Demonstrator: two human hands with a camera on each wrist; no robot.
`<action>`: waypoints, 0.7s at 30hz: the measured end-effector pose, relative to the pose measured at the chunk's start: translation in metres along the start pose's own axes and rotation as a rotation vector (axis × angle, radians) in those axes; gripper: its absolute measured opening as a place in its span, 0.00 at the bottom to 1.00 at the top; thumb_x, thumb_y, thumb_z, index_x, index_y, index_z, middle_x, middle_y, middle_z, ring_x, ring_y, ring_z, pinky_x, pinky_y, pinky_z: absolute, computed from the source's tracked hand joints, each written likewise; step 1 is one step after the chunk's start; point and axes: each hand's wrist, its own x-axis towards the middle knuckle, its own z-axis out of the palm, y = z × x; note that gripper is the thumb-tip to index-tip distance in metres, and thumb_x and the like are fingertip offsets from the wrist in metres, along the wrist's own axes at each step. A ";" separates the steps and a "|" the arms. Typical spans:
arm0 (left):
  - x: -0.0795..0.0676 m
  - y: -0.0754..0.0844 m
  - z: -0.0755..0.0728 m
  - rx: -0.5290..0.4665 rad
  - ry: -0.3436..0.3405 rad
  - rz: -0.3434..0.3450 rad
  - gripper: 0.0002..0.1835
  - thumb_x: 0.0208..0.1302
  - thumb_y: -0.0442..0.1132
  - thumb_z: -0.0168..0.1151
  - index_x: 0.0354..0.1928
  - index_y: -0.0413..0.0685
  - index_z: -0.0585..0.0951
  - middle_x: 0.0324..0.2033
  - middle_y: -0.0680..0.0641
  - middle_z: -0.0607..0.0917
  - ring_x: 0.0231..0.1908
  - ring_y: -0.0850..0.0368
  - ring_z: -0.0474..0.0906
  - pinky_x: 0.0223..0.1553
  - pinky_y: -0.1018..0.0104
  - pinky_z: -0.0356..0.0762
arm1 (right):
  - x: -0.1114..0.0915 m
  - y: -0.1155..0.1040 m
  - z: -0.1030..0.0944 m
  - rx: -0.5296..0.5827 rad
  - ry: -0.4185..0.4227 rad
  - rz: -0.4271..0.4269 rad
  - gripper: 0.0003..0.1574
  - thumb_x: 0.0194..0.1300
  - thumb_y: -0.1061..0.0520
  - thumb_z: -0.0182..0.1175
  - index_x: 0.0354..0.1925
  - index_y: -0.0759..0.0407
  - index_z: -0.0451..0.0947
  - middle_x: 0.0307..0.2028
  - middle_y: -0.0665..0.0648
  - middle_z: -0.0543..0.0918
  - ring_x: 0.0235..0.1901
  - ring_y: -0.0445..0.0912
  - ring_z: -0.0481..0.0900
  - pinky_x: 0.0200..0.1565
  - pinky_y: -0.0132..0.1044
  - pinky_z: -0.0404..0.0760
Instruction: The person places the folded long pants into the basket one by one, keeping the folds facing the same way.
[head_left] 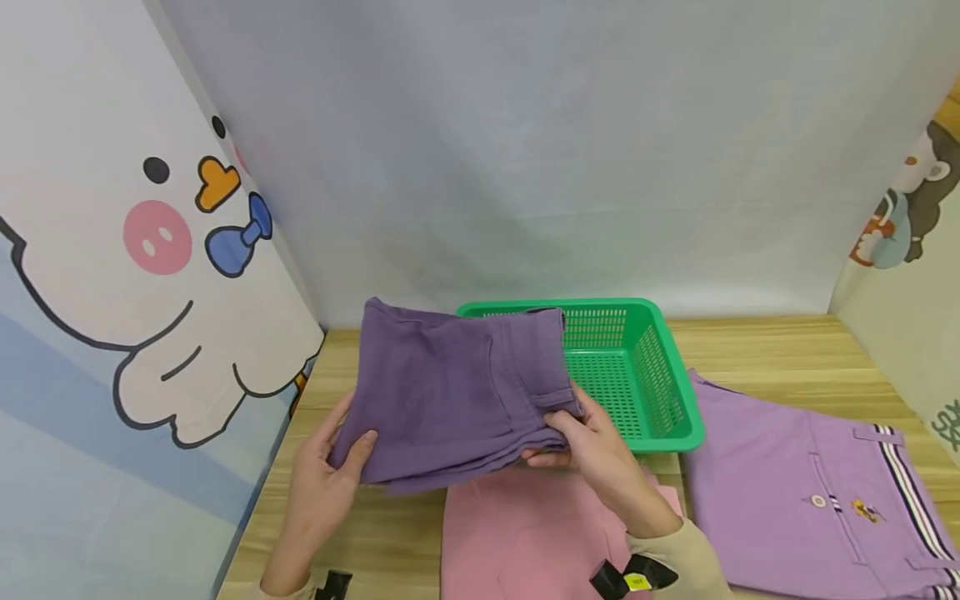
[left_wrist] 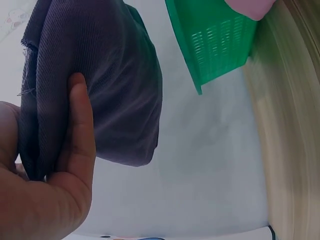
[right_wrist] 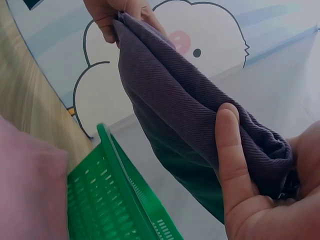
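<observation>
Folded dark purple trousers [head_left: 450, 383], showing a belt loop and a pocket seam, are held up in front of me between both hands. My left hand [head_left: 330, 475] grips their lower left corner, thumb on the near face and fingers behind. At the waistband end, my right hand [head_left: 592, 450] pinches the lower right corner. Layers of the folded cloth [right_wrist: 175, 85] show along the edge in the right wrist view. Behind the trousers stands a green plastic basket [head_left: 678, 375]; its left part is hidden by them, and its visible floor is bare.
Pink cloth [head_left: 540, 533] lies below my hands in front of the basket. Lilac trousers [head_left: 780, 500] with a striped waistband lie flat at the right. A white curtain [head_left: 570, 167] hangs behind the wooden table [head_left: 750, 342], and a cartoon-printed panel [head_left: 90, 275] stands at the left.
</observation>
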 end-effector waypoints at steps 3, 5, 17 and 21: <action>0.005 -0.001 0.006 -0.007 -0.008 -0.013 0.33 0.76 0.29 0.62 0.80 0.47 0.69 0.60 0.30 0.86 0.48 0.74 0.85 0.45 0.77 0.85 | -0.002 0.000 -0.004 -0.021 0.014 -0.005 0.38 0.82 0.63 0.46 0.84 0.54 0.52 0.54 0.70 0.84 0.36 0.50 0.91 0.45 0.42 0.92; 0.009 -0.002 0.010 0.001 -0.015 -0.021 0.33 0.76 0.29 0.62 0.80 0.46 0.69 0.60 0.30 0.86 0.49 0.71 0.86 0.45 0.77 0.84 | -0.002 0.000 -0.006 -0.031 0.030 -0.004 0.38 0.82 0.63 0.46 0.84 0.53 0.53 0.55 0.69 0.84 0.36 0.50 0.91 0.44 0.43 0.92; 0.032 -0.012 0.040 -0.066 -0.123 -0.016 0.34 0.78 0.28 0.59 0.81 0.45 0.64 0.66 0.28 0.81 0.62 0.35 0.83 0.49 0.74 0.84 | 0.004 0.001 -0.033 -0.088 0.113 -0.005 0.37 0.81 0.64 0.44 0.83 0.56 0.54 0.52 0.65 0.85 0.34 0.48 0.91 0.44 0.42 0.92; 0.042 -0.017 0.053 -0.059 -0.153 -0.022 0.34 0.78 0.28 0.58 0.81 0.47 0.65 0.70 0.30 0.78 0.67 0.37 0.80 0.54 0.67 0.85 | 0.006 0.001 -0.043 -0.104 0.157 0.016 0.36 0.81 0.64 0.44 0.83 0.56 0.55 0.53 0.65 0.84 0.34 0.47 0.91 0.44 0.41 0.92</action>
